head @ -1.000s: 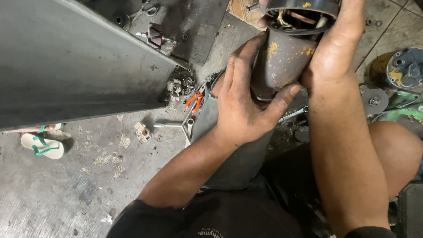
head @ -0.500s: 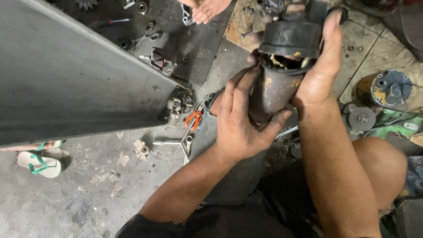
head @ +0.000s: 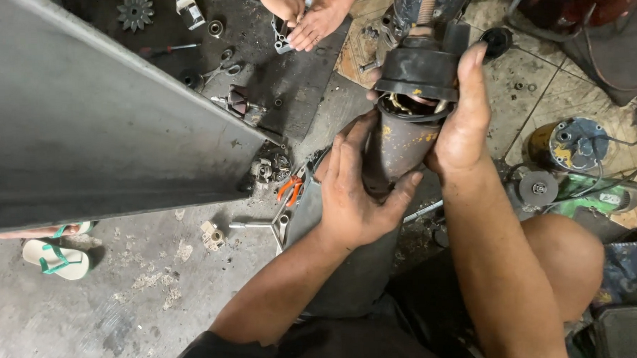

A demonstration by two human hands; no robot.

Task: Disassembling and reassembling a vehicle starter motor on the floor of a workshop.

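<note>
Head view. Left hand [head: 354, 199]: fingers wrapped round rusty yellow-brown motor housing [head: 395, 148], held tight above floor [head: 125, 306], mid-frame. Right hand [head: 461, 128]: fingers closed over black end cap [head: 417, 70] atop housing; copper windings visible in gap. Orange-handled pliers [head: 289, 189] on floor just left of left hand. Grey metal sheet [head: 84, 124] fills upper left. Another person's hands [head: 302, 14] at top edge. Sandal [head: 53, 259] lower left.
</note>
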